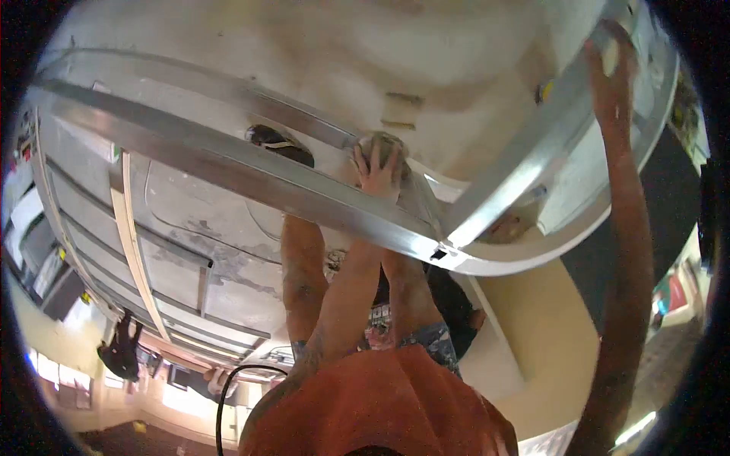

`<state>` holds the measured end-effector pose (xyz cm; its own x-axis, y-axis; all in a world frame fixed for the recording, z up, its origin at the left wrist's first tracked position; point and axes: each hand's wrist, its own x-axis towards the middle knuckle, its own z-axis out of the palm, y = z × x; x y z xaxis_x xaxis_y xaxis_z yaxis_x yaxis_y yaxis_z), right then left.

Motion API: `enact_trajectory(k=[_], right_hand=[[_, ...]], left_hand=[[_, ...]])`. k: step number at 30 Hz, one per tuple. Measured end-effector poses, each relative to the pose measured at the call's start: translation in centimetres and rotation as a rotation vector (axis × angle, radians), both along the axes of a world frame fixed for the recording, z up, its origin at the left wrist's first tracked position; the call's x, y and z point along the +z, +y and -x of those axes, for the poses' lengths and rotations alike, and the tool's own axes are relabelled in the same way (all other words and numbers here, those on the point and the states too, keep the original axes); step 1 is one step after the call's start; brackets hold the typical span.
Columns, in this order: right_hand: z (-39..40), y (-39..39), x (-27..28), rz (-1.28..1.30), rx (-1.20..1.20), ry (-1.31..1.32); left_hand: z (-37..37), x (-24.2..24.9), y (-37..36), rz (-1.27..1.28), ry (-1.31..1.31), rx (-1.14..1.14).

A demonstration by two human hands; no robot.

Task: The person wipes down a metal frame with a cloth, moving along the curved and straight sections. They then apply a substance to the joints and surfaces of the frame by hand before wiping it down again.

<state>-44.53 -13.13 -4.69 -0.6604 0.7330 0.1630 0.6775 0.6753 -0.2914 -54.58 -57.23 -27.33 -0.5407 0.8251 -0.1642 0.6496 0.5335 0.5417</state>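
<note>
A shiny metal frame with curved corners spans the view, its near bar (251, 171) crossing over my left forearm. My left hand (376, 171) reaches past that bar, fingers fanned over a rounded, dusty grey-brown thing (388, 140); I cannot tell what it is. That thing sits beside a lower metal bar (304, 119). Far to the right, my right arm stretches forward, and my right hand (612, 64) is curled around the upper end of the frame's side bar (525, 156). A pale patch shows between its thumb and fingers.
A dark shoe (281, 144) stands inside the frame on the dusty white surface. Two small strips (403, 99) and a yellow item (544, 91) lie further out. To the left are a pale wooden strip (125, 228) and grey rails (201, 285). A person in dark clothing (122, 349) is beyond.
</note>
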Motion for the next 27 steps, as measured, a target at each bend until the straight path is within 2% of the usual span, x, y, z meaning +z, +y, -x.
enact_trajectory(k=[1, 4, 5, 6, 7, 8, 10, 11, 13, 15, 17, 18, 19, 21, 22, 24, 25, 26, 27], right_hand=[[-0.5, 0.9, -1.6, -0.121, -0.129, -0.017], [-1.4, 1.7, -5.4, -0.179, -0.412, -0.148], [-1.5, 1.6, -5.9, -0.143, -0.483, -0.182], [-1.5, 1.4, -5.9, -0.108, -0.544, -0.202], [-1.4, 1.2, -5.6, -0.074, -0.588, -0.211], [-0.2, 0.8, -4.6, 0.062, -0.648, -0.062], [1.5, 0.1, -3.5, 0.093, -0.643, -0.058], [-0.5, 0.7, -3.9, 0.033, -0.516, -0.140], [-5.7, 3.2, -6.1, -0.081, -0.411, -0.210], [-5.7, 3.1, -6.5, -0.118, -0.431, -0.231], [-3.7, 2.1, -5.3, -0.110, -0.523, -0.256], [-2.9, 1.8, -5.1, -0.102, -0.532, -0.262], [-2.2, 1.8, -5.2, -0.021, -0.687, -0.195], [-3.1, 1.5, -5.4, 0.019, -0.527, -0.048], [-3.6, 1.4, -5.6, 0.047, -0.444, 0.021], [-3.9, 2.2, -5.6, -0.060, -0.548, -0.216], [-5.7, 2.5, -6.4, -0.032, -0.515, -0.094], [-7.7, 2.9, -6.8, -0.027, -0.520, -0.099], [-7.6, 2.8, -6.3, 0.010, -0.536, -0.129]], left_hand=[[1.3, 0.6, -0.3, 0.084, -0.028, -0.101], [3.6, -0.9, -0.8, 0.081, -0.052, 0.053], [5.8, -0.7, 0.3, 0.216, -0.098, 0.254], [9.7, -0.3, 2.1, 0.213, -0.084, 0.283], [14.6, 0.3, 4.3, 0.024, -0.107, 0.570], [18.9, 0.1, 5.7, -0.176, -0.126, 0.856], [27.0, -2.7, 5.3, -0.094, 0.173, 0.828], [30.2, -3.0, 5.5, -0.099, 0.185, 0.848], [36.9, -2.2, 6.0, -0.417, -0.087, 1.005], [44.6, -3.5, 5.4, -0.373, -0.070, 1.003], [55.1, -6.1, 4.7, -0.446, -0.009, 1.027], [60.3, -4.0, 5.9, -0.490, -0.095, 1.046], [66.6, -6.1, 4.6, -0.392, -0.055, 1.031], [77.2, -7.4, 3.5, -0.348, -0.142, 1.081], [80.1, -6.2, 4.0, -0.363, -0.137, 1.071], [84.3, -3.5, 4.2, -0.529, -0.833, 1.214], [84.7, -5.3, 3.0, -0.591, -0.867, 1.157], [84.9, -7.0, 1.8, -0.652, -0.904, 1.099], [81.7, -6.9, 1.7, -0.825, -1.038, 0.935]])
